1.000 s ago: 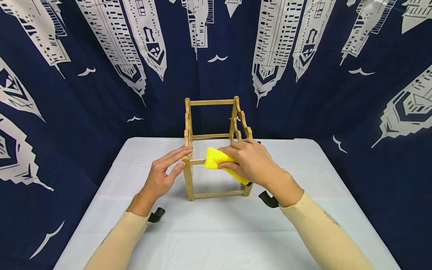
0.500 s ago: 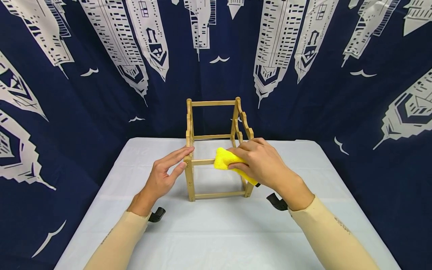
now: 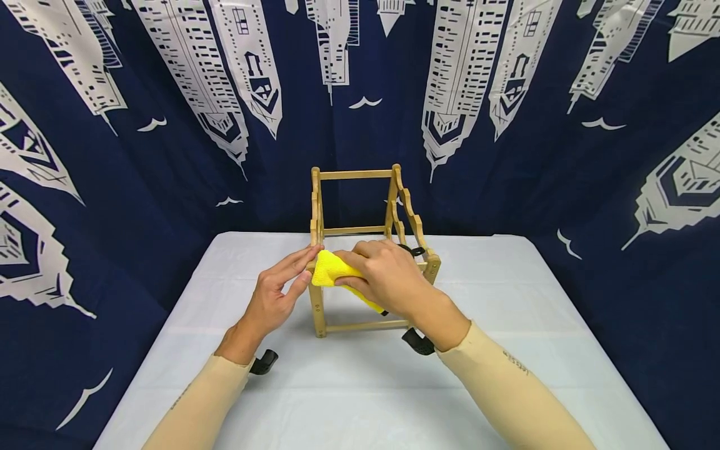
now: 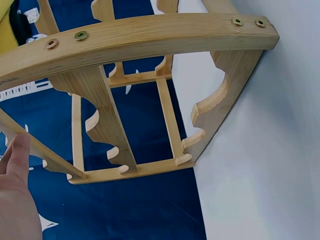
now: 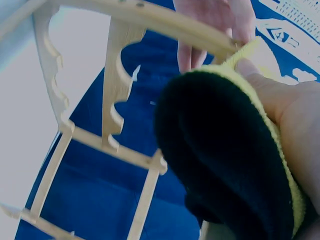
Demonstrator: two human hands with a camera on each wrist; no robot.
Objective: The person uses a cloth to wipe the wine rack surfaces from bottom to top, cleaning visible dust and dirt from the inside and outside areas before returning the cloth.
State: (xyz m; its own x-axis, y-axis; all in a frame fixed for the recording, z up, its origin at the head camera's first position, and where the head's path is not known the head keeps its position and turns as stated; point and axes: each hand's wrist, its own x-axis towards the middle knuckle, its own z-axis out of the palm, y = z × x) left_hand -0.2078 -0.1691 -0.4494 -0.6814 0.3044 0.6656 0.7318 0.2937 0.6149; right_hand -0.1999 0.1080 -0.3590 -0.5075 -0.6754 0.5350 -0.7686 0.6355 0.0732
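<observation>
Right hand [image 3: 385, 275]: grips cloth [image 3: 330, 270] at rack's [image 4: 107, 120] eight o'clock
Left hand [image 3: 274, 287]: unclenched, touching rack
Wiping: apparently underway, remainder unclear

It's a pair of cream sleeves [image 3: 509, 390], small dark lettering [image 3: 515, 361] on each, with curved black pieces [image 3: 417, 343] jutting out alongside!

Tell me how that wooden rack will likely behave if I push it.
The wooden rack is probably light for its size, being an open frame of slim bars. It should stay fairly stiff, as metal-looking fasteners show in its wood. Pushed, it might slide, standing on a smooth-looking white table.
</observation>
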